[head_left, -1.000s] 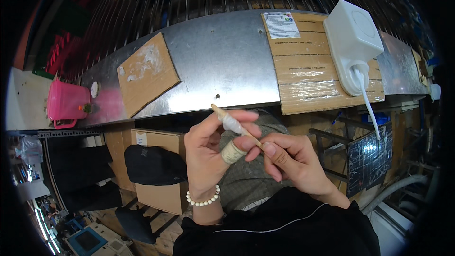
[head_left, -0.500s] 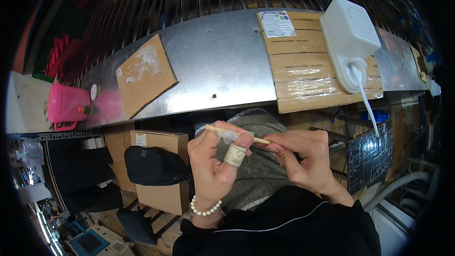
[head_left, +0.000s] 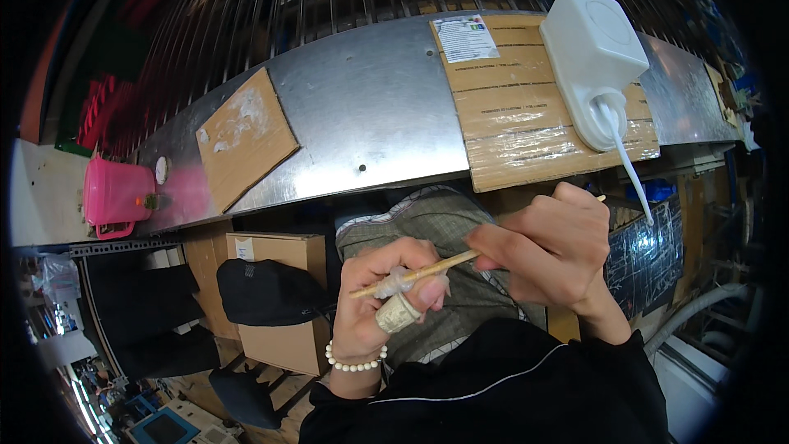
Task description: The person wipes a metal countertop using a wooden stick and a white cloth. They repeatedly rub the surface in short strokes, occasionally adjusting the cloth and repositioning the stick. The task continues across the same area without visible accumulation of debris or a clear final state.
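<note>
A thin wooden stick [head_left: 450, 262] slants up to the right across both hands, above my lap. The fingers of my right hand [head_left: 552, 248] are closed around its right part, with the far tip poking out beyond the knuckles. My left hand [head_left: 385, 284] is curled closed; the stick's other end lies across its fingers. Pinched there against the stick is a soft, translucent whitish clump [head_left: 395, 280], whose kind I cannot make out. Beige tape [head_left: 398, 313] wraps my left thumb, and a bracelet of pale beads circles that wrist.
Ahead runs a metal bench [head_left: 374, 107]. On it are a smeared cardboard piece [head_left: 246, 136], a pink container [head_left: 120, 193], and a cardboard sheet [head_left: 505, 144] under a white plastic bottle [head_left: 593, 53] with a spout. A cardboard box [head_left: 283, 337] with black cloth stands at left.
My right hand has moved up and right along the stick, so more of it shows between the hands. My left hand has dropped slightly. The view has shifted a little.
</note>
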Tool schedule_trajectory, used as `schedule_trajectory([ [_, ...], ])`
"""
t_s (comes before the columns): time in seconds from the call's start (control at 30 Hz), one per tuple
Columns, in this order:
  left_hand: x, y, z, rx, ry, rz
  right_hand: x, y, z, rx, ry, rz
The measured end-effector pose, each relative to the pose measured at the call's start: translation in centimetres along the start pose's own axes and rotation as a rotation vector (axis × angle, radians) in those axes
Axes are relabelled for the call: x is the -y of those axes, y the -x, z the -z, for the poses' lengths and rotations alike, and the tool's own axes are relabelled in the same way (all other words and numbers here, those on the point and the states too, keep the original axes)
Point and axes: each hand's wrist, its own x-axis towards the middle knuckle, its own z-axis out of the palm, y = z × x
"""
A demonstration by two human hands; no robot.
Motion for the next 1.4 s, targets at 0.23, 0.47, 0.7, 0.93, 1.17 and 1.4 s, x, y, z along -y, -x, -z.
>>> schedule_trajectory([
  [0.23,-1.8,-1.2,0.1,0.040,-0.807,-0.284,-0.7,-0.1,0.2,-0.005,-0.035,-0.047],
  [0.47,-2.8,-1.8,0.2,0.053,-1.253,-0.422,-0.8,0.3,0.6,0.087,-0.052,-0.159],
  [0.7,-1.6,-1.2,0.0,-0.080,-0.860,-0.312,-0.6,0.1,1.2,0.068,-0.147,-0.344],
  [0.93,-0.6,-0.3,0.9,-0.145,-0.506,-0.196,-0.6,-0.2,1.9,0.114,0.041,-0.269],
  [1.17,-0.4,-0.1,-0.1,-0.236,-0.611,-0.104,-0.7,-0.5,1.2,-0.175,0.168,-0.217],
  [1.4,1.6,0.5,-2.3,-0.335,-0.335,-0.081,-0.1,-1.2,-0.4,-0.290,-0.758,-0.607],
])
